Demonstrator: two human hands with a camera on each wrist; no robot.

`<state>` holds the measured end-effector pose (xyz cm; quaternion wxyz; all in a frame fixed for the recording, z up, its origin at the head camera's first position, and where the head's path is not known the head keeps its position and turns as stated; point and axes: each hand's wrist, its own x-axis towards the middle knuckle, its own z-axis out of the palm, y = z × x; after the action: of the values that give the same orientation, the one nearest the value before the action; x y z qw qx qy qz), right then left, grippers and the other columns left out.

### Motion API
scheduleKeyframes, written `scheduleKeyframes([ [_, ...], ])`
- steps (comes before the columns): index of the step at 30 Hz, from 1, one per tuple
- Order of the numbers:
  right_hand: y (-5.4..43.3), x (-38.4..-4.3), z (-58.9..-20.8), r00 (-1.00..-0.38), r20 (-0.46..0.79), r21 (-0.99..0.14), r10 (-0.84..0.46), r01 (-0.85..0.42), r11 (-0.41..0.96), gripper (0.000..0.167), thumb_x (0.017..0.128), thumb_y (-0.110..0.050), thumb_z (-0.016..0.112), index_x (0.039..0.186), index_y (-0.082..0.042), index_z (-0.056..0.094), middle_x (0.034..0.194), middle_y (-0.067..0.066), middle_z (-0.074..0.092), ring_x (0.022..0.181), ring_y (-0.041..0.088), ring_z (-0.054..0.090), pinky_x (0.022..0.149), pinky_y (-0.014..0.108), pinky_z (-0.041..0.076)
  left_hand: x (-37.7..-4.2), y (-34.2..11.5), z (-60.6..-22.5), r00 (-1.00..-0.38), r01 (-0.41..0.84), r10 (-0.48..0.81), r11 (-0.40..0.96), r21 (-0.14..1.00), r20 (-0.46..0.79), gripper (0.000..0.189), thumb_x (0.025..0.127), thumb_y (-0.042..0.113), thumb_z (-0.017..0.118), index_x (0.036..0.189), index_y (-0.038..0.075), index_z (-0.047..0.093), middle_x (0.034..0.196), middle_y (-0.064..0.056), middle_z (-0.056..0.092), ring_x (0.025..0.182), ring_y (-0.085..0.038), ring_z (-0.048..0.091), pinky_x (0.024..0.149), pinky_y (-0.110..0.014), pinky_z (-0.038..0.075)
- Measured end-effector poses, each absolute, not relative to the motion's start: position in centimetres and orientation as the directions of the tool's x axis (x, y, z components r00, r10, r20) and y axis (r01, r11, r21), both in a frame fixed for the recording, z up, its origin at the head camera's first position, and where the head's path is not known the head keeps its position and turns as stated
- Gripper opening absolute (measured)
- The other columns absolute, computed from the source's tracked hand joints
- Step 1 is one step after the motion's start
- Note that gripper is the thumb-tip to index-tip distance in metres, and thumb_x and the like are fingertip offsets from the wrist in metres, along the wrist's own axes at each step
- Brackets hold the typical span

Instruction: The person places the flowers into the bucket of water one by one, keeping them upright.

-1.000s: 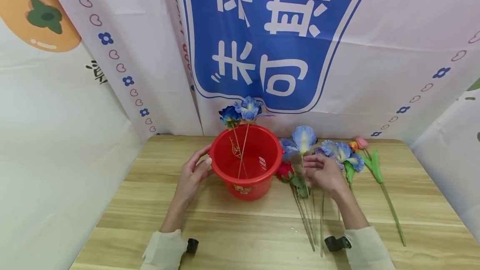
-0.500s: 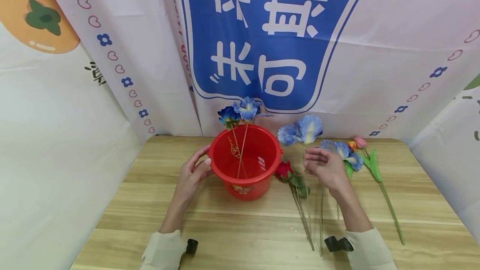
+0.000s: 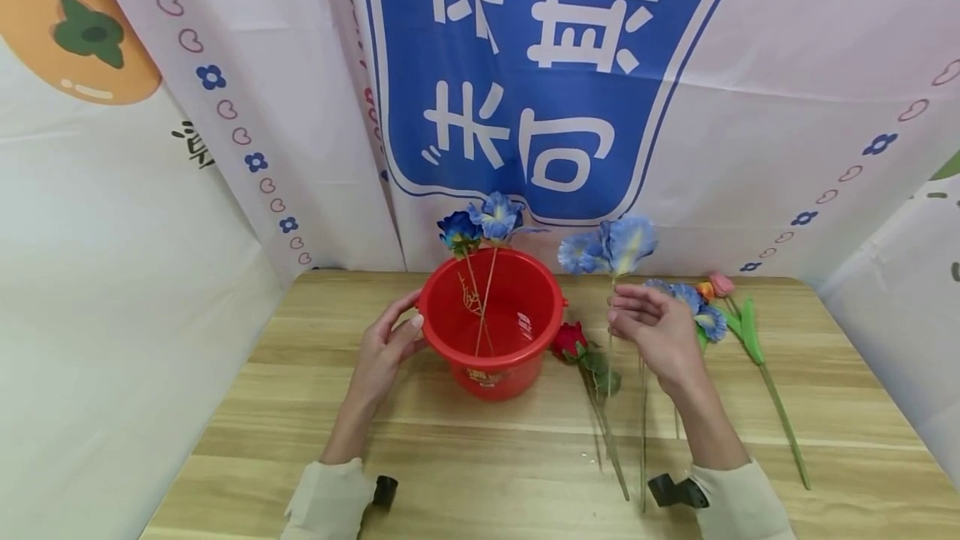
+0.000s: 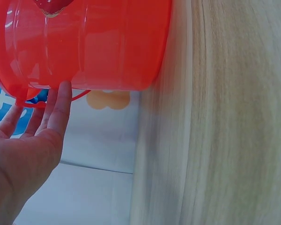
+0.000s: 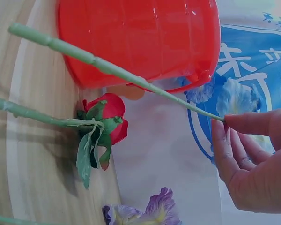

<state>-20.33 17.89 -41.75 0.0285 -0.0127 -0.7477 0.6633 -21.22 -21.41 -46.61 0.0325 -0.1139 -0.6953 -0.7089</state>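
My right hand pinches the thin green stem of a blue artificial iris between thumb and fingers. The iris stands nearly upright to the right of a red bucket, its bloom above the hand. On the bucket's left side, my left hand touches the wall near the rim, its fingers fairly straight by the red handle. Inside the bucket lean a dark blue rose and another light blue iris, their stems crossing.
A red rose lies on the wooden table right of the bucket. Further right lie blue-purple irises, with a purple bloom in the right wrist view, and a pink tulip. A printed cloth hangs behind.
My right hand has raised the iris off the other flowers; its bloom has moved up and slightly right. The left hand and bucket have stayed in place.
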Motion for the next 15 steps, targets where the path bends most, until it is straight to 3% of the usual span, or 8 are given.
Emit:
scheduleKeyframes([
  [7, 17.4, -20.6, -40.8, -0.994, 0.051, -0.994, 0.096, -0.041, 0.105, 0.043, 0.097, 0.0, 0.074, 0.139, 0.004, 0.063, 0.102, -0.018, 0.074, 0.095, 0.006, 0.076, 0.079, 0.025, 0.067, -21.2, -21.4, -46.5, -0.974, 0.2, 0.103, -0.018, 0.98, 0.201, 0.05, 0.112, 0.018, 0.058, 0.16, 0.007, 0.049, 0.163, -0.014, 0.048, 0.126, -0.013, 0.071, 0.094, -0.03, 0.065],
  [15, 16.5, -21.3, -38.6, -0.989, 0.108, -0.994, 0.103, -0.106, 0.025, 0.04, 0.095, 0.001, 0.078, 0.133, 0.002, 0.067, 0.103, -0.01, 0.076, 0.095, 0.011, 0.078, 0.08, 0.029, 0.068, -21.2, -21.3, -46.4, -0.977, 0.192, 0.096, -0.011, 0.981, 0.193, 0.051, 0.111, 0.02, 0.059, 0.159, 0.008, 0.049, 0.162, -0.014, 0.048, 0.123, -0.011, 0.071, 0.094, -0.03, 0.065],
])
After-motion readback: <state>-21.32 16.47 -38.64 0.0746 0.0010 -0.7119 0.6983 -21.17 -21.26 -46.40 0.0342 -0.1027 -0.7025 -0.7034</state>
